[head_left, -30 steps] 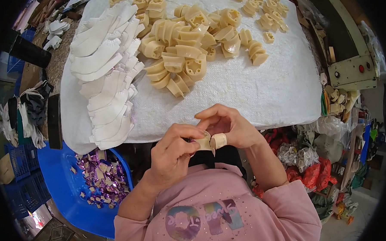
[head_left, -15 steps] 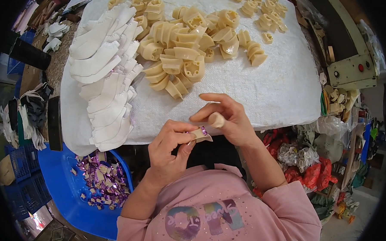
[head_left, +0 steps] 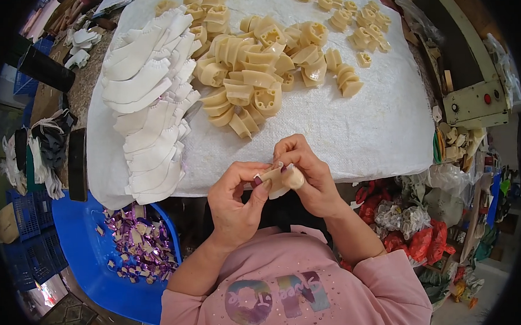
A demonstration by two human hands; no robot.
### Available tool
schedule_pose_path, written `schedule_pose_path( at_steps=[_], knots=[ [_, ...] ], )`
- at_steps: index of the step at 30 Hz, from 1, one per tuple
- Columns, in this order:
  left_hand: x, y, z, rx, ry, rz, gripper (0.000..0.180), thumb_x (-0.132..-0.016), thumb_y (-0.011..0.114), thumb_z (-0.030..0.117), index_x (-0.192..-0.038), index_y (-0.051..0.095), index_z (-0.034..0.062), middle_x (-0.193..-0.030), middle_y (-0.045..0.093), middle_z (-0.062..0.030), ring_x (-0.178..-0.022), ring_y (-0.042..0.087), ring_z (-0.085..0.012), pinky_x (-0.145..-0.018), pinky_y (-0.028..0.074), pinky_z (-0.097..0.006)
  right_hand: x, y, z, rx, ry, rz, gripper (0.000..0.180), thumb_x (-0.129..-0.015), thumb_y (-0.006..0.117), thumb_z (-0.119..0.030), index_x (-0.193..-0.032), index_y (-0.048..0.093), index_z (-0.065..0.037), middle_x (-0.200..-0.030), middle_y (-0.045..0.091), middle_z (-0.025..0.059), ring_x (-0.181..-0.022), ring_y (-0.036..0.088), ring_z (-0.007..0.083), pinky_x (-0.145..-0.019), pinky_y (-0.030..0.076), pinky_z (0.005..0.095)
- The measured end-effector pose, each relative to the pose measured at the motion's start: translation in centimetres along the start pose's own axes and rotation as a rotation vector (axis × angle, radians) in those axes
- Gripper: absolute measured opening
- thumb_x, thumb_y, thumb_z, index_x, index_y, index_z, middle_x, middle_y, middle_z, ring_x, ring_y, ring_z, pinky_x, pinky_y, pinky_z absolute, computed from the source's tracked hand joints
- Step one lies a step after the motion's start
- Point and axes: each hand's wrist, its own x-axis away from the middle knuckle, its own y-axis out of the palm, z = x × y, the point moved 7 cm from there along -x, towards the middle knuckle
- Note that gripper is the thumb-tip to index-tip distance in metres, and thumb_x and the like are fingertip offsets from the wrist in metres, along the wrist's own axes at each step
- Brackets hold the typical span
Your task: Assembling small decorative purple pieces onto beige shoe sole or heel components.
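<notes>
Just past the front edge of the white-covered table, both my hands meet at a small beige piece [head_left: 277,189] with shiny purple at its ends. My left hand [head_left: 234,201] pinches it between thumb and fingers. From the other side, my right hand [head_left: 315,180] grips its edge with bent fingers. A pale cover [head_left: 294,177] wraps the right thumb. The fingers hide part of the piece. Beyond them, a heap of glossy beige curved moulded parts [head_left: 240,93] lies on the table, with overlapping white curved pieces [head_left: 147,103] to its left.
A blue basin [head_left: 87,251] at lower left holds many small purple and beige pieces [head_left: 139,243]. More beige parts [head_left: 368,36] lie at the far right of the white table cover [head_left: 363,129]. A pale green machine frame [head_left: 476,101] and red bags [head_left: 429,239] stand on the right.
My right hand has closed in from beside the piece to grip it, its raised fingers now bent. The piece has turned, with more of its beige face showing. The view has shifted slightly.
</notes>
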Motion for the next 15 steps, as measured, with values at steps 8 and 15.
schedule_pose_path(
  at_steps=[8, 15],
  knots=[
    [-0.1, 0.6, 3.6, -0.633, 0.392, 0.029, 0.017, -0.08, 0.071, 0.018, -0.083, 0.064, 0.0028, -0.109, 0.053, -0.0153, -0.096, 0.051, -0.0221, -0.076, 0.043, -0.033, 0.2, -0.2, -2.1, 0.428, -0.264, 0.046, 0.008, -0.08, 0.062, -0.012, -0.082, 0.054, -0.01, -0.089, 0.051, 0.0039, -0.087, 0.044, 0.0231, -0.082, 0.034, 0.0337],
    [-0.4, -0.2, 3.4, -0.542, 0.433, -0.074, 0.011, -0.076, 0.073, 0.014, -0.081, 0.067, 0.0066, -0.11, 0.05, -0.0135, -0.102, 0.047, -0.0268, -0.083, 0.04, -0.036, -0.2, -2.3, 1.9, -0.306, 0.191, 0.017, 0.04, -0.084, 0.065, -0.023, -0.117, 0.055, -0.002, -0.103, 0.062, 0.0085, -0.099, 0.057, 0.0178, -0.088, 0.042, 0.0321]
  ],
)
